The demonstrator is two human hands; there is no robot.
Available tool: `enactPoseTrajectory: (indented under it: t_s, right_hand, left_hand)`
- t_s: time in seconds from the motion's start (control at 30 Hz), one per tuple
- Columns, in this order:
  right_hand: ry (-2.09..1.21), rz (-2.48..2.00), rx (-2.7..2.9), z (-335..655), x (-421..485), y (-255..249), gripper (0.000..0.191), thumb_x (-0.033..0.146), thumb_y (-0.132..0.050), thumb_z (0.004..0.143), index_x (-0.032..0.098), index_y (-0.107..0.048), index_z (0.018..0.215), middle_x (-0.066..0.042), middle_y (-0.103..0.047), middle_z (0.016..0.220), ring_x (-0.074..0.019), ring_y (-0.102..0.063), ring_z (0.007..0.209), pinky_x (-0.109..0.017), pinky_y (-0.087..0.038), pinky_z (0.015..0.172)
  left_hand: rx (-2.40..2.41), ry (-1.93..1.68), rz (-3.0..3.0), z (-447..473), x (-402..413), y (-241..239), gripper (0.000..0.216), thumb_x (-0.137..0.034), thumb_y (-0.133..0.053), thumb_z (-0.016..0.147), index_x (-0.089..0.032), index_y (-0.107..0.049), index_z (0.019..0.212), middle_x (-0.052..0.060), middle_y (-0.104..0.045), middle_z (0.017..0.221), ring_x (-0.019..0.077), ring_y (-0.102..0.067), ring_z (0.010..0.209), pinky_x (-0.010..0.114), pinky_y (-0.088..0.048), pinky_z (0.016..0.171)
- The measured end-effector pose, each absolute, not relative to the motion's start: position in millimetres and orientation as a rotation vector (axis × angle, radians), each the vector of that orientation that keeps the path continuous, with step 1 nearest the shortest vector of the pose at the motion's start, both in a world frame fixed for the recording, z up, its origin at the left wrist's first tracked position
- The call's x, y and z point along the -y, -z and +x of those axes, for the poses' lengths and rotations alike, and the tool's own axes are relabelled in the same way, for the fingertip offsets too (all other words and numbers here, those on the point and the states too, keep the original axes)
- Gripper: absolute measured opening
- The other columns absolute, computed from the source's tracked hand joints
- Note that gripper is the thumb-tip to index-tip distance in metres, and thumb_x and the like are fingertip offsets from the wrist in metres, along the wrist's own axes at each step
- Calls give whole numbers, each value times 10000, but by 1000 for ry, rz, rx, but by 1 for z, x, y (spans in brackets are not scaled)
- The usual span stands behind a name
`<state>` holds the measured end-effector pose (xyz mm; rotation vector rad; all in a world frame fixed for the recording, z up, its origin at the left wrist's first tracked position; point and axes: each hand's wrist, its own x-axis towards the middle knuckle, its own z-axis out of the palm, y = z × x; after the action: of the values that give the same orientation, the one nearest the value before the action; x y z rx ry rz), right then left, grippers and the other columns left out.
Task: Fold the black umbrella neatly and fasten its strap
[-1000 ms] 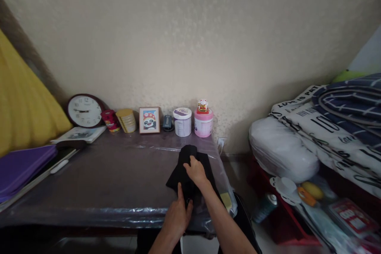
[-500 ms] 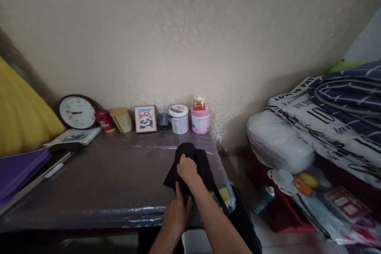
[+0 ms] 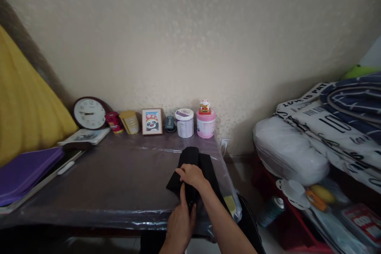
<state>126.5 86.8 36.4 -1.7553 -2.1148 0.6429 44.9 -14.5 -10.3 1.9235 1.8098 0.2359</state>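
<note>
A black cloth (image 3: 193, 162) lies folded near the right end of a dark table (image 3: 113, 178) covered in clear plastic. My right hand (image 3: 192, 175) rests on the middle of the cloth, fingers curled down onto the fabric. My left hand (image 3: 180, 220) sits just below it at the cloth's near edge, with the index finger stretched up along the fabric and the other fingers pressed against it. Both forearms come in from the bottom of the view.
Along the wall stand a round clock (image 3: 89, 113), a red tin (image 3: 113, 122), a gold tin (image 3: 130, 121), a framed panda picture (image 3: 152, 121), a white tub (image 3: 184, 122) and a pink tub (image 3: 205, 123). A purple mat (image 3: 24, 172) lies left. Bedding (image 3: 324, 135) is piled right.
My right hand has slid a little toward me along the cloth. My left hand stays at the near edge. The camera view shifted slightly.
</note>
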Motion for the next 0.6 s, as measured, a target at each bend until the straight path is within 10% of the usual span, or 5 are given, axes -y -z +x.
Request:
enactPoseTrajectory:
  t_s: [0.27,0.6]
  right_hand:
    - [-627,-1534,2216,135,-80,-29,180,244,-452,806,238,-631,824,37,-683,708,-122,-615,722,-203,-395,619]
    - [-315,-1047,2187,166,-52,-6,252,214,-377,878,227,-601,994,-25,-623,1052,-153,-449,1112,-365,-290,991]
  left_hand:
    - [-1703,-236,1930,41,4,10,675,-317,-303,847,-55,39,1367,129,-648,949,223,-607,863,266,-381,680]
    - [-1654,-274,1893,42,3,14,680,-301,-296,841,-67,67,1366,110,-646,966,203,-604,866,248,-385,705]
